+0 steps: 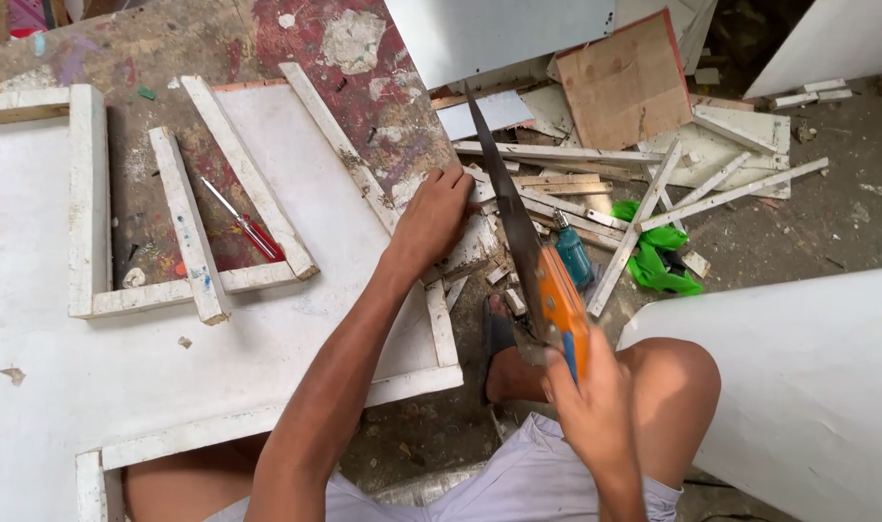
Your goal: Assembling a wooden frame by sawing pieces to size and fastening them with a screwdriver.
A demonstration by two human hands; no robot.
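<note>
- White-painted wood everywhere: a large board (170,367) with strips nailed along its edges covers the left of the head view, lying on a paint-stained bench (267,48).
- Left hand (431,220) lies palm down on the board's right edge, fingers spread narrow and pressed flat over the edge strip (364,174) where it meets a short offcut (470,253). It pins wood; it does not wrap anything.
- Right hand (596,411) is closed round the orange-and-blue handle of a saw (518,242). Fingers are wrapped tight; thumb side faces the camera.
- Saw's long axis runs from the handle, low and right, up and left to the tip above the left hand's knuckles. The dark blade passes just beside the left fingertips, on their right. Whether the teeth touch the wood there I cannot tell; the handle is motion-blurred.
- Key relation: the blade sits just right of the holding hand, running roughly in line with the diagonal edge strip rather than across it. The left hand is the nearer to the held wood; the right is well back at the knee.
- A red-handled screwdriver (248,227) lies on the bench inside the frame of strips, well apart from both hands.
- Beyond the blade, on the floor: a pile of white scrap strips (654,184), a brown cardboard piece (625,82), a green bag (659,261), a teal tool (573,253) partly hidden.
- A sandalled foot (499,338) rests below the board's corner.
</note>
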